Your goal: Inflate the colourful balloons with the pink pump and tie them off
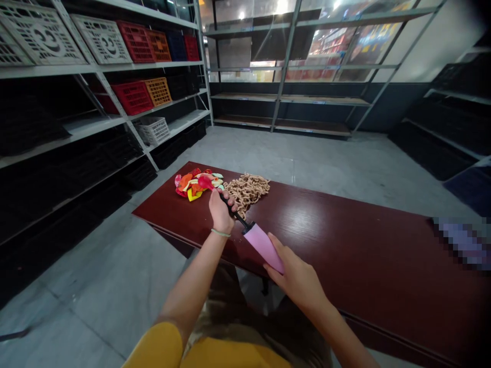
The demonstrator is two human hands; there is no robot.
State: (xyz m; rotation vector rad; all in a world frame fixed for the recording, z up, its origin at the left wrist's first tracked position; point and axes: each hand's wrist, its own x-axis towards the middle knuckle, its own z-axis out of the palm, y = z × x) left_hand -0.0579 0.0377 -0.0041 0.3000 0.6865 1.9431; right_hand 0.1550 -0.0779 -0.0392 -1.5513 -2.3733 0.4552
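My left hand (221,210) grips the black hose end of a pink hand pump (261,246), just behind the nozzle. A limp red balloon (206,183) sits on the nozzle tip, over a heap of deflated multicoloured balloons (195,185). My right hand (295,273) holds the wide lower end of the pump's pink barrel, its fingers along the side. Next to the balloons lies a pile of tan beaded chain (246,191), close to my left fingers. Both hands are above the dark red wooden table (345,245).
Metal shelves (95,69) with white, red and orange plastic baskets (133,97) line the left side. Bare shelving (284,99) stands ahead on a grey concrete floor (245,153). A pixelated, blurred object (466,243) lies at the table's right end.
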